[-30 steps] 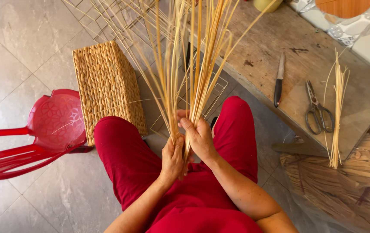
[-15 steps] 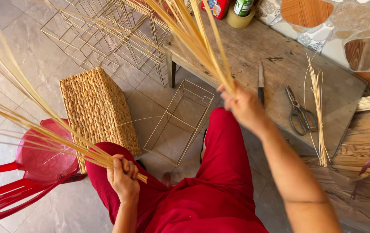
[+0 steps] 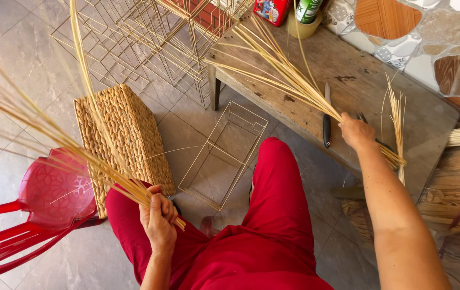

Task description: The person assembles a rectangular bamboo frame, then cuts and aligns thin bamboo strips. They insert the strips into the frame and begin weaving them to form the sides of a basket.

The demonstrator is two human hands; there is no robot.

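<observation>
— Grey tiled floor [image 3: 20, 32], wooden bench [image 3: 342, 80]. Left hand [image 3: 158, 217]?
— Fisted around a straw bundle [image 3: 52, 131] over the lap.
— Right hand [image 3: 356, 131]?
— Closed on a second straw bundle [image 3: 283, 72], above the bench beside a knife [image 3: 326, 115].

Your left hand [image 3: 158, 217] is closed around a bundle of long pale straw-coloured reeds [image 3: 52, 134], which fan up and to the left over your knee. Your right hand [image 3: 356, 131] grips a second reed bundle [image 3: 278, 67], angled low across the wooden bench.
</observation>
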